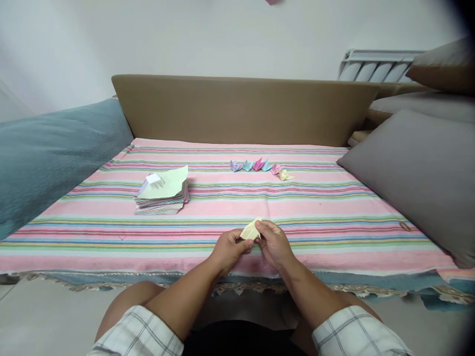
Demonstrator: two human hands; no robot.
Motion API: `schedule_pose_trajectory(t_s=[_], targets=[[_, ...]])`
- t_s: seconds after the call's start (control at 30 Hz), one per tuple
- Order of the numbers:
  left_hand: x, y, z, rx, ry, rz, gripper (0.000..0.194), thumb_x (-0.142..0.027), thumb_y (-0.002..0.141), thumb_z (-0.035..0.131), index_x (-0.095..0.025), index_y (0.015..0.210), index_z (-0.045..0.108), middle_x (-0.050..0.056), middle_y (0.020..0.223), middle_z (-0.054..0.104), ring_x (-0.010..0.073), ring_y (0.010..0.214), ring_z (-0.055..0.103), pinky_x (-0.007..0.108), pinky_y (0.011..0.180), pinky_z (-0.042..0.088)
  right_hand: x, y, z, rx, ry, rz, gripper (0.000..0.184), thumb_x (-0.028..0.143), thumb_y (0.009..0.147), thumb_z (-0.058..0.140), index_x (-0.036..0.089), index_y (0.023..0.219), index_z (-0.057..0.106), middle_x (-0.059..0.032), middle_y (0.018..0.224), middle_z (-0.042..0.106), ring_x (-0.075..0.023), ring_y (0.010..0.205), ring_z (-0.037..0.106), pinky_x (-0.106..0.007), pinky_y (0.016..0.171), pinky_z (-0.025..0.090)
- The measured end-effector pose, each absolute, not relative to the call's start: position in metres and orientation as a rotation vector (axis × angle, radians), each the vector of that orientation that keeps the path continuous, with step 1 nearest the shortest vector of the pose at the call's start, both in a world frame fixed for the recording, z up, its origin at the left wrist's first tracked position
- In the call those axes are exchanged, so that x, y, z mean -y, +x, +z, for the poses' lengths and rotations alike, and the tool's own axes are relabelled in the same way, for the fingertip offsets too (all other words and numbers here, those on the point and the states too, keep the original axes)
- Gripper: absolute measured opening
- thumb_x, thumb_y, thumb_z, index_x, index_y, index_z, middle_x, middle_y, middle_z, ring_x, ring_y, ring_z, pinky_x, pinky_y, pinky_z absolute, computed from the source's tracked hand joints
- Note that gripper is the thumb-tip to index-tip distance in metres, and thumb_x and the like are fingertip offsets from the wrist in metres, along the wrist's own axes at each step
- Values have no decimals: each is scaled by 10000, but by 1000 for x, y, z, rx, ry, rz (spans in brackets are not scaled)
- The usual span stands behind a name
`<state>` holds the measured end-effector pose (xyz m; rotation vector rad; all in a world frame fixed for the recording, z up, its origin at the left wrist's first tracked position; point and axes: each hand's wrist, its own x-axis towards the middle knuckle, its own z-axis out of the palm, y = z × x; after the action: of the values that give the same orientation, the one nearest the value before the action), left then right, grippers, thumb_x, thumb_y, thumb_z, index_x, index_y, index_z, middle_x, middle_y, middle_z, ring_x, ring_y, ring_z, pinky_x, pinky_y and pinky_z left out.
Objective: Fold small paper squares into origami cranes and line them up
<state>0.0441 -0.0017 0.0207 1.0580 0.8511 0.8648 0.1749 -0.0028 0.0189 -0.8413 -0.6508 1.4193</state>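
A small folded piece of pale yellow paper (250, 231) is held between my two hands, above the front part of the striped cloth. My left hand (230, 249) pinches its lower left side, thumb in front. On its right side my right hand (273, 241) grips it, with the thumb pressed on the upper face. The fingers behind the paper are partly hidden. Farther back lies a row of several folded paper cranes (259, 165) in purple, blue, pink and yellow. To the left rests a stack of coloured paper sheets (163, 200), a pale green one on top.
A small white block (154, 179) sits on the stack. Grey cushions (415, 178) lean along the right side, and a blue-covered armrest (63, 153) borders the left. The brown sofa back (241, 109) stands behind. A small brown ring-like item (404, 226) lies near the cushion.
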Motion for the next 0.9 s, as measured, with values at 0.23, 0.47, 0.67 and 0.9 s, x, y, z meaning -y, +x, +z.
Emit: schedule_pose_trajectory(t_s=[0.23,0.47,0.67,0.9], targets=[[-3,41,29,-907,776,974,402,-290,509,832,-149,802,595,-4,687,611,95,632,583,197,562,507,0,178,19,660,-792,1343,212,362,634,752,168,661,670,27,557,569,-72,501,444,-192,458,380],[-4,40,29,-786,645,1014,386,-268,517,835,-126,771,581,-9,572,598,60,521,566,155,533,509,5,177,16,716,-673,1575,265,423,712,686,169,788,675,-4,617,608,-96,556,540,-188,479,454],[-4,40,29,-796,666,996,389,-279,526,830,-126,779,578,-10,565,597,62,520,566,161,532,510,5,178,14,705,-735,1562,258,407,672,723,168,745,659,5,574,606,-90,511,544,-194,470,478],[-5,40,27,-887,769,1024,403,-323,525,820,-133,790,584,-27,584,582,67,540,559,182,544,501,5,177,13,804,-859,1438,246,384,631,736,191,753,645,18,614,622,-101,514,540,-217,485,464]])
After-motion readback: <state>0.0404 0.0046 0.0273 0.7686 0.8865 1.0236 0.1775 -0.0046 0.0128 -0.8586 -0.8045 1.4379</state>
